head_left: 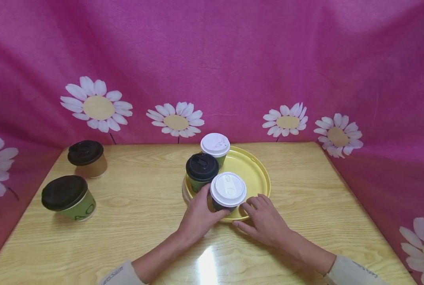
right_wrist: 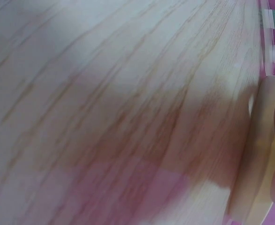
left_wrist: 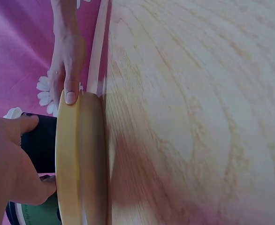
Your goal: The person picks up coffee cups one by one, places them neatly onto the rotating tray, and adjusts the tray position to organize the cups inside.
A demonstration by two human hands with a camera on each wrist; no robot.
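A round yellow tray [head_left: 249, 168] sits on a round tan base [left_wrist: 94, 159] on the wooden table. My left hand [head_left: 199, 213] grips a dark paper cup [left_wrist: 40, 144] with a white lid [head_left: 228, 190], upright at the tray's near side. My right hand [head_left: 265, 221] holds the tray's near right rim, its thumb against the outer wall and its fingers over the edge. Behind the gripped cup, a green cup with a black lid [head_left: 202, 167] stands on the tray's left part. Farther back is a green cup with a white lid [head_left: 215, 144].
At the table's left stand a brown cup with a black lid [head_left: 95, 166] and, nearer, a green cup with a black lid [head_left: 80, 208]. A pink cloth [head_left: 233, 71] with printed daisies hangs along the back and sides of the table [head_left: 144, 190].
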